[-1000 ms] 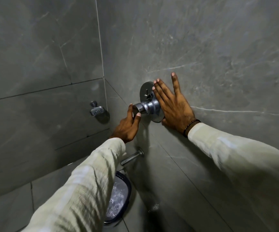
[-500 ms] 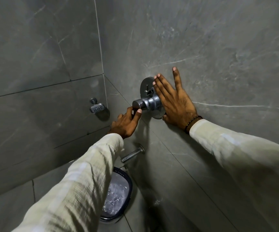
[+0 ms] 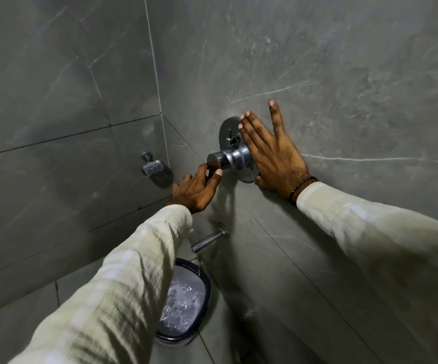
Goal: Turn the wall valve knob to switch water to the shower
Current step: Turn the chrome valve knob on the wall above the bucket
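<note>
So the left hand (image 3: 195,189) has slid down a bit compared to a second ago: then thumb and forefinger were pinched up around the end of the valve knob (image 3: 216,161), now the fingertips are only curled loosely against its underside, thumb tip touching the front edge, more a light narrow pinch than a proper grab. The knob itself sticks out of its round chrome plate (image 3: 227,128) on the right-hand wall, close to the corner, and I honestly can't tell if it has rotated at all. The right hand (image 3: 273,153) hasn't moved, flat and spread wide on the tile just beside the plate, holding nothing, just bracing. My guess is the switch isn't done, since water looks like it's still running from the spout (image 3: 207,240) lower down into the dark-rimmed bucket (image 3: 186,298), which is churning. Room-wise: grey marble-look wall tiles (image 3: 344,74), dim light, a little chrome soap dish (image 3: 151,168) on the other wall.
</note>
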The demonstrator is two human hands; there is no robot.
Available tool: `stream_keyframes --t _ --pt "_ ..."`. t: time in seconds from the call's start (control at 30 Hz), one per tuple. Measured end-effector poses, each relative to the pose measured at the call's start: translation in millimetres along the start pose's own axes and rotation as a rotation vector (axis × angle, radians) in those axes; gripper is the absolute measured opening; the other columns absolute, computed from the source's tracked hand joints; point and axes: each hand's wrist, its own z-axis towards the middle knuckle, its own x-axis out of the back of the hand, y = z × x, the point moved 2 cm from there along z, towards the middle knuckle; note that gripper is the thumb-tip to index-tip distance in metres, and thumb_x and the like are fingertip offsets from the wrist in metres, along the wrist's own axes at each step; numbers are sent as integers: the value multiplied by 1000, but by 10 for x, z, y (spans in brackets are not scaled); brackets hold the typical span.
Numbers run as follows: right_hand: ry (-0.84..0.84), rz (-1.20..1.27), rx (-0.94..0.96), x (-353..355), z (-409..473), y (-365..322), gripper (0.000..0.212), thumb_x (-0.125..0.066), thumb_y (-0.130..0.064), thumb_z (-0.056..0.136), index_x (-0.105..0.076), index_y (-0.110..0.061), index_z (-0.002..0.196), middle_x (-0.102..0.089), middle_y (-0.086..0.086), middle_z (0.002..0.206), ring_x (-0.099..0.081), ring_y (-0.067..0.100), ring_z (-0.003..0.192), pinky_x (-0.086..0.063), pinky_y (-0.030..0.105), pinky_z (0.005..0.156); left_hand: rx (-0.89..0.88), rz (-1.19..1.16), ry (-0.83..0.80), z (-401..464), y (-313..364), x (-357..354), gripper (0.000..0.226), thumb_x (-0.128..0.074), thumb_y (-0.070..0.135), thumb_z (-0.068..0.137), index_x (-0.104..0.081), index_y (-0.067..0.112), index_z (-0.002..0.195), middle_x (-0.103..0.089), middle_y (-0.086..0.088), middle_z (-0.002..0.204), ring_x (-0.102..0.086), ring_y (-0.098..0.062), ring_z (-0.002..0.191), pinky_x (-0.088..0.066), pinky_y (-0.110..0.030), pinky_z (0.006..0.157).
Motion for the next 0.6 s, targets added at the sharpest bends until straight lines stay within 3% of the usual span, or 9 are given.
stream_keyframes --t 0.6 --pt "2 6 -5 13 -17 6 113 -30 -80 97 4 -3 172 12 27 179 11 43 168 5 79 126 -34 74 0 -52 23 81 62 -16 67 100 -26 33 151 -59 -13 145 -45 -34 135 -24 -61 113"
